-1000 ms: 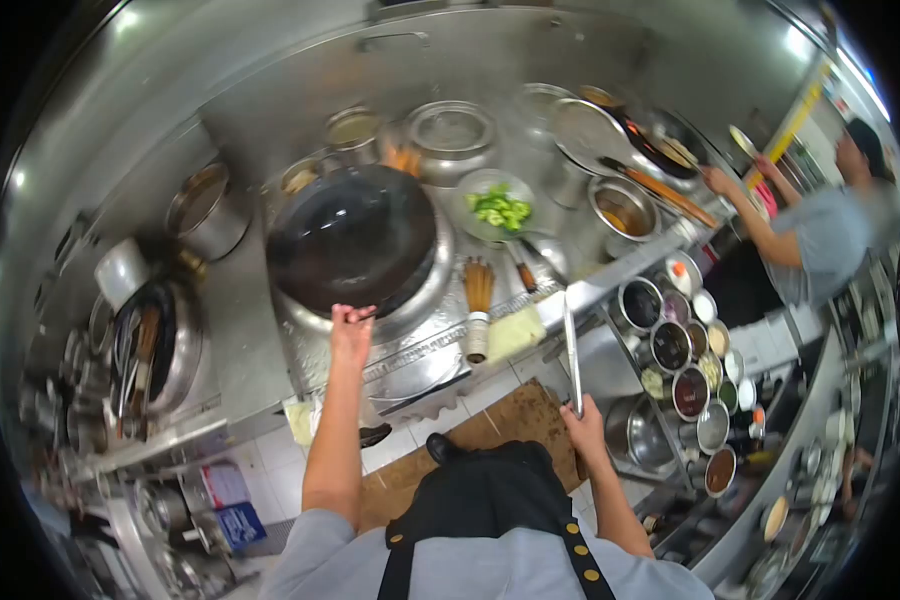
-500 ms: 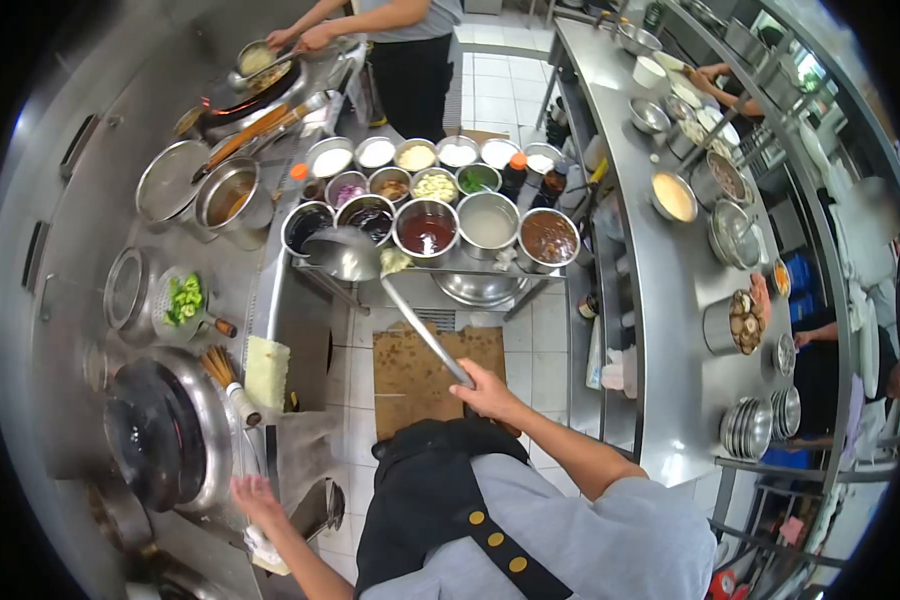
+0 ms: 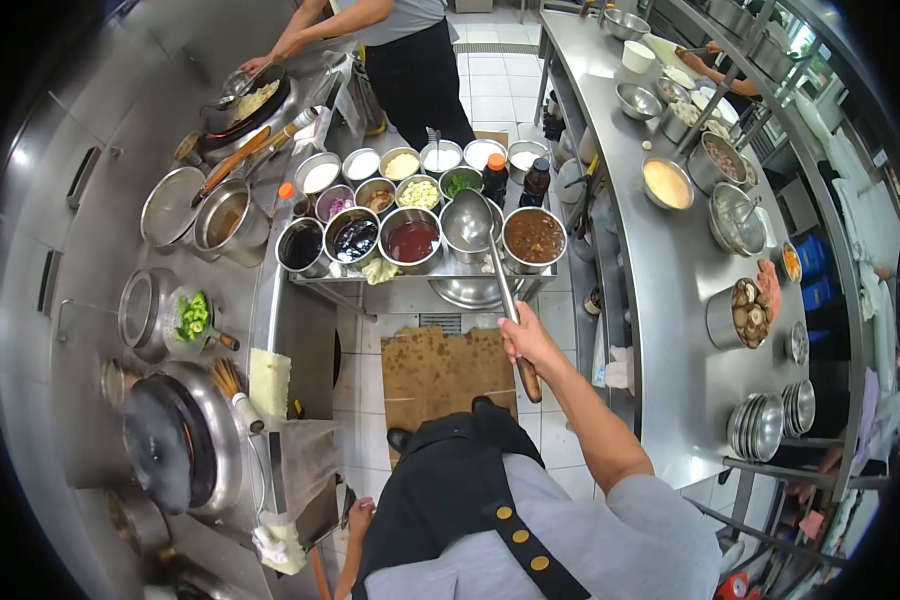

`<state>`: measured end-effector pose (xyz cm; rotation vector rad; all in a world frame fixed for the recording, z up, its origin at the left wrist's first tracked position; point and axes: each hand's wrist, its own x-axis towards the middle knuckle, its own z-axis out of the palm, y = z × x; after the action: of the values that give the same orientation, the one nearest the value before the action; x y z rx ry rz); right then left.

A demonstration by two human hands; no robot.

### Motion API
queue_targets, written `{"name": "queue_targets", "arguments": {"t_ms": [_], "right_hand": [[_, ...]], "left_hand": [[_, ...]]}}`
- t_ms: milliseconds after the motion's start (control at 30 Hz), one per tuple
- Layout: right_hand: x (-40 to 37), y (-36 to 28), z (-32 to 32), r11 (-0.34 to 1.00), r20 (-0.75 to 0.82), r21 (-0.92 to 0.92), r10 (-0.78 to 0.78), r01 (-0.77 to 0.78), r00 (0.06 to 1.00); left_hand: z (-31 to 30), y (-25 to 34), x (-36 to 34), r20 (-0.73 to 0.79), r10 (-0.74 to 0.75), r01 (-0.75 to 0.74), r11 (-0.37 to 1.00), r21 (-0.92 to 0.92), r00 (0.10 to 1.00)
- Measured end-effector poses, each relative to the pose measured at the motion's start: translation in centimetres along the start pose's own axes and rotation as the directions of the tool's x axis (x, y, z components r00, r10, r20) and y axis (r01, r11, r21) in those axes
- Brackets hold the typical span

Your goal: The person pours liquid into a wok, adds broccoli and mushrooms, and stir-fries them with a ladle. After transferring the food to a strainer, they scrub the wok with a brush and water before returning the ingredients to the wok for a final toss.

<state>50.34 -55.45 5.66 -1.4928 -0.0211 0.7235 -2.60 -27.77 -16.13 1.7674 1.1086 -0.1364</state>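
Observation:
My right hand (image 3: pixel 530 338) is closed round the handle of a long steel ladle (image 3: pixel 502 265). The ladle's bowl lies over the steel pot (image 3: pixel 457 250) second from the right in the front row, hiding most of its contents. Beside that pot stand a pot of dark red liquid (image 3: pixel 413 240) and a pot of chunky brown sauce (image 3: pixel 535 237). Low by my left hip is my left hand (image 3: pixel 361 514), close to the stove's front edge; its fingers are small and partly hidden. To its left a dark wok (image 3: pixel 165 440) sits on the stove, hazy with steam.
Bowls of chopped ingredients and white powders fill the rack's rear rows, with two dark bottles (image 3: pixel 536 184). A strainer (image 3: pixel 192 318) holds green peppers on the left. Another person works at a far wok (image 3: pixel 255 105). A steel counter (image 3: pixel 660 340) runs along the right.
The ladle has swung right from the dark sauce pots at the left to the pot second from the right. My left hand has moved away from the wok's side toward my body.

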Motion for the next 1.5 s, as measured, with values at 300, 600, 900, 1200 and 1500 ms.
{"name": "queue_targets", "arguments": {"t_ms": [300, 600, 900, 1200, 1500], "right_hand": [[2.2, -1.5, 2.8, 0.972, -0.008, 0.156, 0.18, -0.176, 0.984], [3.9, -3.7, 3.1, 0.937, -0.012, 0.172, 0.309, -0.303, 0.951], [2.7, -3.6, -1.6, 0.603, 0.313, 0.696, 0.233, -0.389, 0.921], [-0.6, -4.0, -2.6, 0.632, 0.275, 0.72, 0.12, -0.287, 0.954], [-5.0, -6.0, 5.6, 0.816, 0.513, 0.437, 0.121, -0.38, 0.85]], "left_hand": [[2.0, -10.6, 3.2, -0.001, -0.068, 0.067, 0.98, -0.185, 0.998], [-1.4, -0.2, 1.5, 0.042, -0.238, 0.238, 0.911, -0.336, 0.97], [-0.8, -3.5, 0.4, 0.023, -0.111, 0.112, 0.941, -0.318, 0.994], [-0.4, -0.9, 0.0, -0.004, -0.152, 0.148, 0.969, -0.198, 0.988], [-6.1, 8.6, 3.3, -0.388, 0.073, -0.073, 0.997, 0.014, 0.919]]}}
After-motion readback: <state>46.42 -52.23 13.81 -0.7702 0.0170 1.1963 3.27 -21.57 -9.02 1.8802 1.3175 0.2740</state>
